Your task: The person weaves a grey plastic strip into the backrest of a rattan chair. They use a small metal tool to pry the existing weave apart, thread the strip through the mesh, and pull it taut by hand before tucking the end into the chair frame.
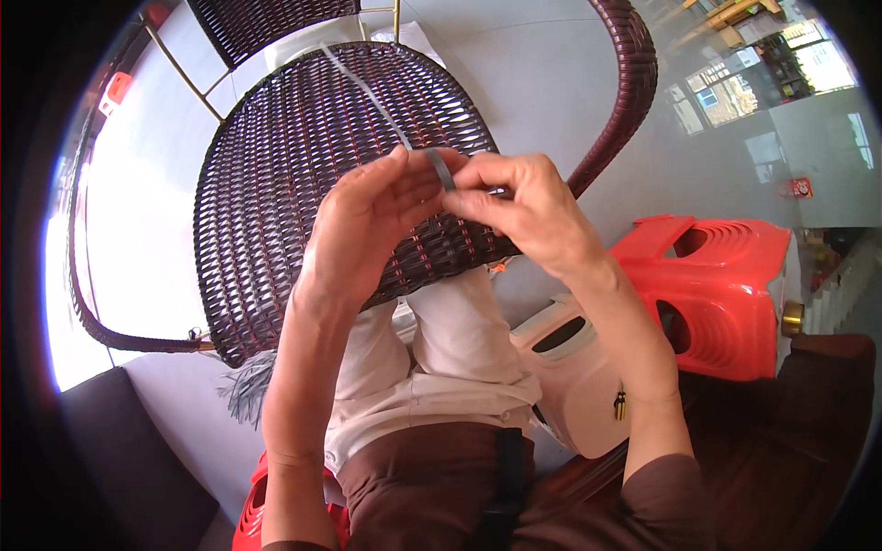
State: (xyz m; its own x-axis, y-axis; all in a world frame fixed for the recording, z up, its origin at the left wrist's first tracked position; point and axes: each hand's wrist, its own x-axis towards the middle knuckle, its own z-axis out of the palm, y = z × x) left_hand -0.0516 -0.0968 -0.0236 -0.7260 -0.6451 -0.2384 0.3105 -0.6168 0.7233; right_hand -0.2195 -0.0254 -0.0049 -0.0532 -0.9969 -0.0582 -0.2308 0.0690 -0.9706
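A dark brown woven chair seat (pixel 266 211) lies before me, its near edge over my legs. A long, flat grey strip (pixel 367 92) runs from the seat's far edge toward my hands and bends in a short curve between them. My left hand (pixel 372 202) is cupped over the seat, its fingers curled and thumb raised, with the strip running across its fingers. Thumb and forefinger of my right hand (pixel 524 202) pinch the strip close to the left fingertips. The strip's end is hidden at the right hand.
The chair's curved woven armrest (pixel 629 83) rises at right. Another woven chair part (pixel 266 23) stands at the far side. A red plastic stool (pixel 707 294) lies on its side at right, beside a whitish stool (pixel 579 386) with a small yellow-and-black tool (pixel 620 404). Loose grey strips (pixel 246 390) hang at left.
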